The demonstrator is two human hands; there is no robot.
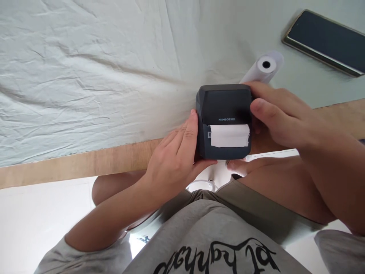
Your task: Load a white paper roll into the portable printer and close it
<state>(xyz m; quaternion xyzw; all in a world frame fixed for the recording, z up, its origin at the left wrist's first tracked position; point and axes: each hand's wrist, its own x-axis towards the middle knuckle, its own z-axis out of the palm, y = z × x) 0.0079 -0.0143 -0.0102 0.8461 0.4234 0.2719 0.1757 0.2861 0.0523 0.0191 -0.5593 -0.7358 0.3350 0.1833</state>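
A small dark label printer (225, 104), marked NIIMBOT, is held between my two hands over the table's wooden edge. A strip of white paper (229, 136) with a ragged right end comes out of its slot. My left hand (175, 152) presses along the printer's left side, the thumb under its near edge. On the right side, my right hand (278, 112) grips it with the thumb near the upper right corner; some of its fingers are hidden behind the printer. Just beyond lies a roll of white paper (258, 72) with a dark core, partly covered by the printer and my right hand.
A smartphone (330, 40) with a dark screen lies at the upper right. Wrinkled pale cloth (99, 76) covers the table, whose bare wooden edge (71, 161) runs across the front. My legs and lap are below that edge.
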